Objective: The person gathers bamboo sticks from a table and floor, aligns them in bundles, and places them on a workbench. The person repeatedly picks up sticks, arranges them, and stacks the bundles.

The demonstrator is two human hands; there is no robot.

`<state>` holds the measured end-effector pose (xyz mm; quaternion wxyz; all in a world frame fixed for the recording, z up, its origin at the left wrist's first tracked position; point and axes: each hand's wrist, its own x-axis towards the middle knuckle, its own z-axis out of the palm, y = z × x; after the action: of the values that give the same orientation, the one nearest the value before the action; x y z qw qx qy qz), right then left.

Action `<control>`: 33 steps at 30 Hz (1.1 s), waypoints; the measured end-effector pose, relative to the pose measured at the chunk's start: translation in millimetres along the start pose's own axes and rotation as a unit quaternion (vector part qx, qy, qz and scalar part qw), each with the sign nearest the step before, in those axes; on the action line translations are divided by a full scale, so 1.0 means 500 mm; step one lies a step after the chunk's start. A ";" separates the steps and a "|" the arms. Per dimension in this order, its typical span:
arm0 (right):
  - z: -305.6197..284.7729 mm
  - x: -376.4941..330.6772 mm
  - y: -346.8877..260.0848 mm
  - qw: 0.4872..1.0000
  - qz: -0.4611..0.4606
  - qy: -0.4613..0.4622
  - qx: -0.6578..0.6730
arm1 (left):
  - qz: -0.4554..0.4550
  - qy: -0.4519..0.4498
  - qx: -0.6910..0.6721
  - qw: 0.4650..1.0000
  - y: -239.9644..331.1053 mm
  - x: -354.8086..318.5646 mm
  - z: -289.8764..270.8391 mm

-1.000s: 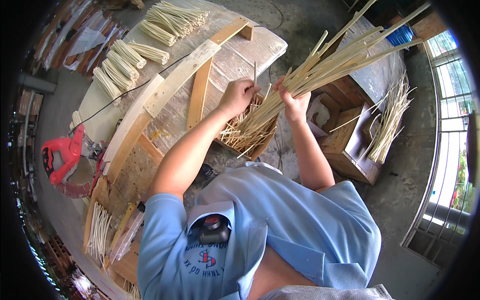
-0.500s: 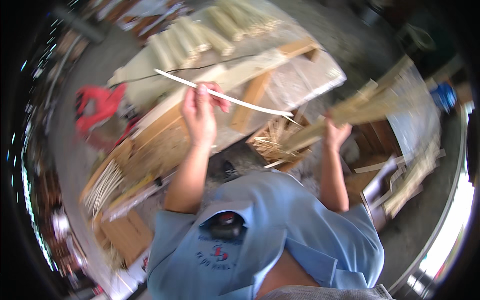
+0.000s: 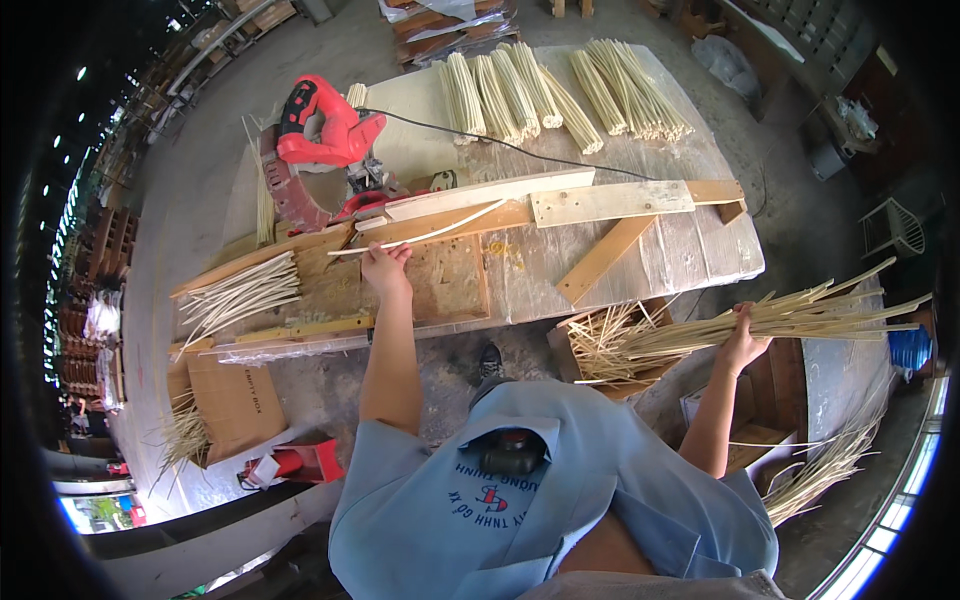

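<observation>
My left hand (image 3: 386,272) is closed, pinching one thin pale cane (image 3: 450,231) near its left end. The cane runs slantwise over the near side of a wooden fence (image 3: 420,226) on the worktable (image 3: 690,262). Just beyond, at the left, stands a red mitre saw (image 3: 325,130). On the right, my right hand (image 3: 742,345) is wrapped round a loose bundle of long canes (image 3: 825,315). The bundle's left part slants down over a cardboard box (image 3: 572,362) of cane pieces. Short cut canes (image 3: 245,290) lie heaped at the table's left end.
Several tied cane bundles (image 3: 515,95) lie along the table's far side. A black cable (image 3: 480,138) crosses from the saw. A brown carton (image 3: 237,408) with canes beside it stands below the left end. More loose canes (image 3: 825,470) lie at the lower right.
The view has turned and steadied. My left hand has carried the cane leftward and lower, towards the fence near the saw. My right hand still grips its bundle, which now lies flatter.
</observation>
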<state>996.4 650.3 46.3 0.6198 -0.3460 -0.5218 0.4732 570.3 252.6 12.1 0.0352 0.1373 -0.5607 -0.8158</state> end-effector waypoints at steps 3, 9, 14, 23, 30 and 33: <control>0.038 -0.016 -0.028 1.000 -0.007 0.010 -0.014 | -0.060 -0.014 0.017 0.998 -0.032 0.039 0.037; 0.033 -0.041 -0.043 0.996 -0.032 0.001 -0.083 | -0.104 0.009 0.050 0.993 -0.071 0.066 0.103; 0.032 -0.071 -0.050 0.999 -0.012 0.031 -0.040 | -0.144 0.007 0.086 0.986 -0.054 0.085 0.101; 0.045 -0.080 -0.062 0.998 -0.022 0.028 -0.051 | -0.206 0.039 0.049 0.977 -0.062 0.060 0.102; 0.068 -0.080 -0.099 0.988 0.016 0.093 -0.119 | -0.145 0.026 -0.028 0.989 -0.083 0.078 0.050; 0.021 -0.097 -0.098 0.984 0.005 0.106 -0.141 | 0.029 0.024 0.050 0.998 -0.029 -0.031 0.030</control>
<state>997.0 588.3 78.3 0.6143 -0.4810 -0.5123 0.3589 582.8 274.9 6.6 0.0658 0.1422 -0.6039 -0.7815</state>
